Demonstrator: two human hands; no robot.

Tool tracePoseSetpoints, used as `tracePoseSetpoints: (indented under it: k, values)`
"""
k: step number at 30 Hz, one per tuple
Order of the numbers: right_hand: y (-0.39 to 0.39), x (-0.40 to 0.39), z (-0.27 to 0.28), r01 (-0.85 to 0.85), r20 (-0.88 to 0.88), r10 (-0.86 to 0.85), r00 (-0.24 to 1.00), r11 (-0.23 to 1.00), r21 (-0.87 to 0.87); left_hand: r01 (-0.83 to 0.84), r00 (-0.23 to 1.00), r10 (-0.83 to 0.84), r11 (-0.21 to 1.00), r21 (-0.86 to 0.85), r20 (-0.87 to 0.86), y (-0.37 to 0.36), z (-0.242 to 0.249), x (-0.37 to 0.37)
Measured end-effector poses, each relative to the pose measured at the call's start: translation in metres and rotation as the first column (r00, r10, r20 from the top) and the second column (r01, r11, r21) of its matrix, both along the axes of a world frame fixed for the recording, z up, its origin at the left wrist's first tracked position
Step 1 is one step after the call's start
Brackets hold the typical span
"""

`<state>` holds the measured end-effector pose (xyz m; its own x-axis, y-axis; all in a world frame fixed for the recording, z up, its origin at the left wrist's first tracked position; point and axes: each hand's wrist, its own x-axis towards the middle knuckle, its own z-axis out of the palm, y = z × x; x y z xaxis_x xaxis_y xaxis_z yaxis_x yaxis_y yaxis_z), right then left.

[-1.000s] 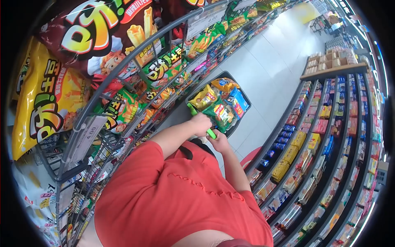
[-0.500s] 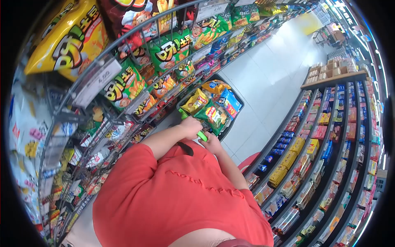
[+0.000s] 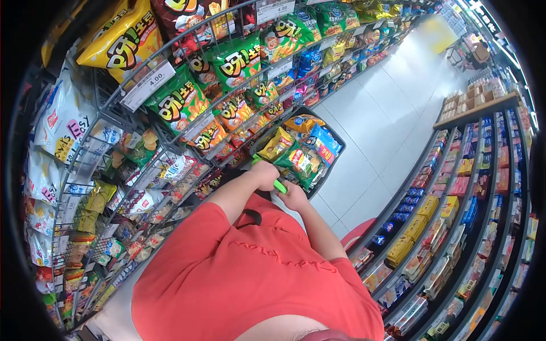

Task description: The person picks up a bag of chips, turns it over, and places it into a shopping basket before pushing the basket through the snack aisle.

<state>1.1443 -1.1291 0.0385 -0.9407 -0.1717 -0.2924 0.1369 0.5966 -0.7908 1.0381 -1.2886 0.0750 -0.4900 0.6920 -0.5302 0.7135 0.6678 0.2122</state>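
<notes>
My left hand (image 3: 264, 174) is wrapped round the green handle (image 3: 280, 186) of a dark basket (image 3: 335, 135). My right hand (image 3: 293, 196) closes on the other end of that same handle. Inside the basket lie several snack bags: a yellow one (image 3: 277, 144), an orange one (image 3: 304, 123), a green one (image 3: 300, 161) and a blue one (image 3: 325, 145). The fingers of both hands are partly hidden by the hands themselves.
Wire racks of chip bags (image 3: 234, 65) run close along the left. Dark shelves with small boxed packs (image 3: 415, 227) curve along the right. A pale tiled aisle floor (image 3: 375, 131) lies between them. A wooden-edged display (image 3: 475, 108) stands farther on.
The view has shifted, so the racks, basket and right-hand shelves appear slightly farther right. More of the left rack's white bags shows. Both hands keep their hold on the handle.
</notes>
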Motion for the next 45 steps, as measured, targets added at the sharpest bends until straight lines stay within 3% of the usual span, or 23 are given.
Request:
tracePoseSetpoints:
  k: [10,13,20,28,31,34,35,36,37,39,41,42,44,45]
  values:
    - [-0.002,-0.009,-0.014,-0.046,-0.003,0.046,0.999,0.999,-0.011,0.036,0.995,-0.024,0.99,-0.134,0.093,0.004,0.004,-0.013]
    - [0.0,-0.006,-0.013,-0.035,0.026,0.038,0.999,0.996,-0.081,0.031,0.997,-0.022,0.992,-0.12,0.074,0.008,0.016,-0.015]
    - [0.006,-0.012,-0.006,-0.037,0.087,0.042,0.995,0.997,-0.067,-0.02,0.997,0.025,0.997,-0.074,0.073,0.007,0.003,-0.013]
    - [0.008,-0.009,-0.015,-0.038,0.032,0.042,0.999,0.993,-0.11,-0.081,0.995,0.079,0.996,0.041,0.056,0.003,0.001,-0.009]
    - [0.008,-0.012,-0.016,-0.032,-0.013,0.03,0.999,0.996,-0.089,-0.022,0.998,0.019,0.998,0.052,0.057,0.003,-0.001,-0.016]
    - [0.009,-0.01,-0.017,-0.037,0.082,0.042,0.996,0.998,-0.057,0.142,0.974,-0.151,0.988,0.064,0.171,0.019,0.015,-0.025]
    - [0.01,-0.008,-0.02,-0.03,-0.005,0.029,1.0,0.995,-0.099,0.201,0.951,-0.214,0.976,0.081,0.221,0.036,0.031,-0.03]
    - [0.011,-0.006,-0.024,-0.029,-0.092,0.016,0.996,0.989,-0.143,0.111,0.968,-0.166,0.956,0.27,0.19,0.049,0.073,-0.025]
    - [0.012,-0.006,-0.042,-0.046,-0.104,0.038,0.994,0.996,-0.078,-0.003,0.972,-0.135,0.81,0.587,0.191,0.062,0.131,-0.011]
    - [0.012,-0.004,-0.04,-0.022,-0.093,0.022,0.995,1.0,-0.007,-0.092,0.869,-0.382,0.5,0.861,0.314,0.084,0.214,0.014]
    - [0.014,-0.005,-0.037,0.014,-0.016,-0.014,1.0,1.0,-0.012,-0.379,0.524,-0.773,0.164,0.911,0.357,0.087,0.284,0.047]
    - [0.013,-0.007,-0.034,0.025,0.014,-0.025,1.0,1.0,-0.015,-0.513,0.288,-0.864,0.226,0.828,0.414,0.082,0.312,0.064]
    - [0.012,-0.007,-0.025,0.043,0.074,-0.042,0.996,0.999,-0.017,-0.501,-0.013,-0.923,0.339,0.797,0.384,0.08,0.343,0.088]
    - [0.012,-0.008,-0.026,0.045,0.091,-0.043,0.995,0.999,-0.019,-0.503,0.003,-0.923,0.331,0.798,0.385,0.079,0.347,0.096]
